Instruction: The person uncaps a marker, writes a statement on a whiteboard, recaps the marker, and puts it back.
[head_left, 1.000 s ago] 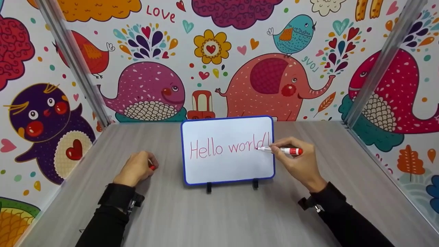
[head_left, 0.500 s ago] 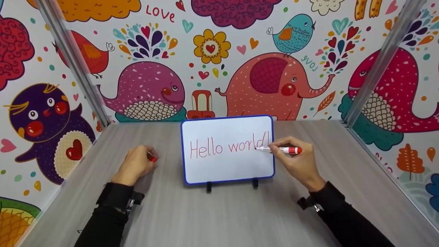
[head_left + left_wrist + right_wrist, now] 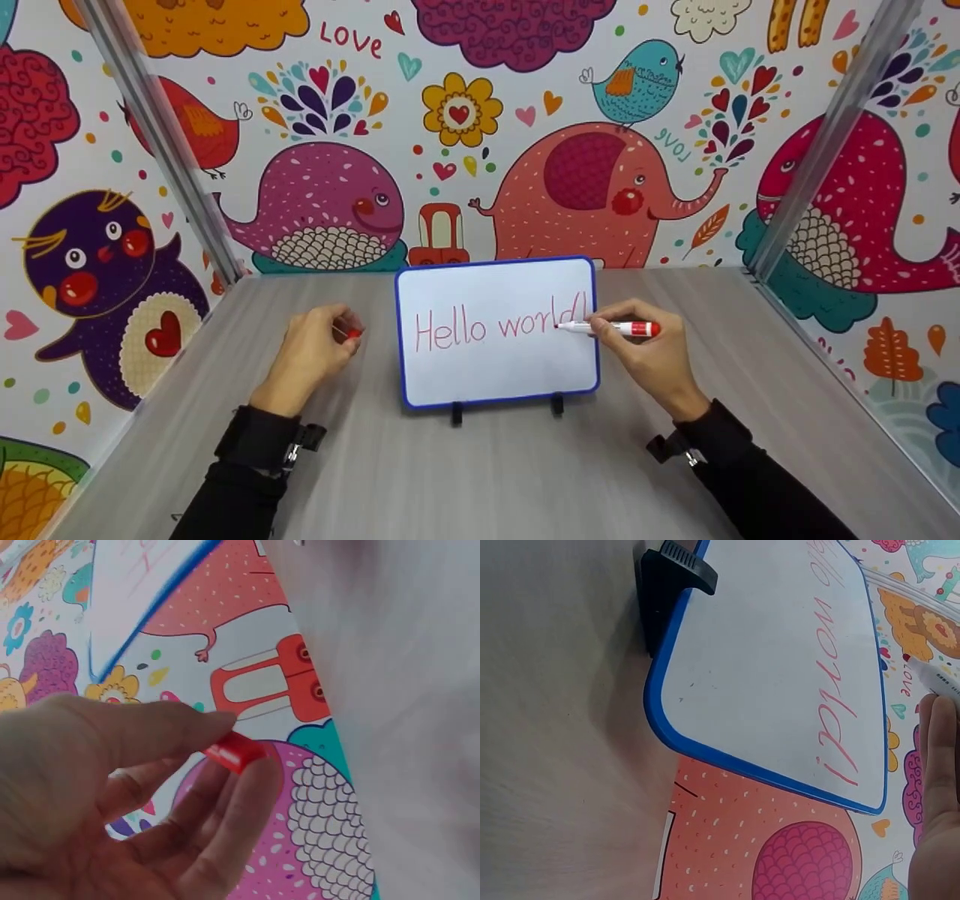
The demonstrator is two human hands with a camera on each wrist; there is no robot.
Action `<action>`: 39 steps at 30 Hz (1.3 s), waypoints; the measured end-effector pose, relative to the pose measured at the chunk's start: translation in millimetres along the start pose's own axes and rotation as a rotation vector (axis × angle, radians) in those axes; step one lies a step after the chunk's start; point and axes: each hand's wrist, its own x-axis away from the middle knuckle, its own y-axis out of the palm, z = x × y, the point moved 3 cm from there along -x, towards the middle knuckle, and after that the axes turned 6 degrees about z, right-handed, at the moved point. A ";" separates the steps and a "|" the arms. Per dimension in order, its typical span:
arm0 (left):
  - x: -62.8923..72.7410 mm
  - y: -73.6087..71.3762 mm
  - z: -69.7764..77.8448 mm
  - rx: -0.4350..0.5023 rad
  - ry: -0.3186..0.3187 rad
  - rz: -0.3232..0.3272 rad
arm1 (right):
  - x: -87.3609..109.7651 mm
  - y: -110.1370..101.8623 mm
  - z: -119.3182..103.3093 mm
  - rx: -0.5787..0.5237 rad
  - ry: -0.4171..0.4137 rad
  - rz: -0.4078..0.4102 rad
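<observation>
My right hand [image 3: 654,356] pinches a red whiteboard marker [image 3: 626,328], uncapped, its tip pointing left. In the head view the tip overlaps the "d" written on a small blue-framed whiteboard [image 3: 499,379]; in the right wrist view the marker [image 3: 934,679] stands off from the board's face. "Hello world!" runs across the board in red. Left of the board, my left hand [image 3: 309,356] holds a small red marker cap [image 3: 354,333] between thumb and fingertips. The left wrist view shows this cap [image 3: 236,751] close up, partly hidden by the fingers.
Black stand feet [image 3: 457,414] prop the board up on a grey wood-grain table [image 3: 450,487]. Walls with cartoon animal prints [image 3: 322,202] enclose the back and sides, with metal posts [image 3: 829,150] at both corners.
My left hand has moved forward and to the right with the cap, nearer the board. The right hand with the marker has barely moved, and the writing looks the same.
</observation>
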 end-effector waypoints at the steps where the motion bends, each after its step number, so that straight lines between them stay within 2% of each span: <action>1: 1.0 -1.0 3.3 0.006 0.005 0.007 | -0.2 0.5 -0.5 -0.006 0.004 -0.001; 4: 4.3 -4.0 14.4 0.031 0.020 0.023 | -0.5 0.7 -2.5 -0.008 0.010 0.000; 9: 9.3 -5.6 33.7 0.081 0.089 0.070 | -1.0 -1.3 -5.0 0.002 0.022 0.003; 15: 17.1 1.8 56.0 0.150 0.178 0.114 | 1.2 0.7 -4.5 -0.031 0.026 -0.007; 21: 26.2 6.7 75.1 0.193 0.220 0.150 | 2.2 8.6 -7.1 -0.062 0.011 -0.045; 27: 33.7 14.2 88.4 0.201 0.268 0.145 | 2.3 17.0 -11.4 -0.093 0.015 -0.085; 39: 40.4 29.4 102.7 0.228 0.346 0.103 | 2.1 30.2 -18.9 -0.137 0.032 -0.146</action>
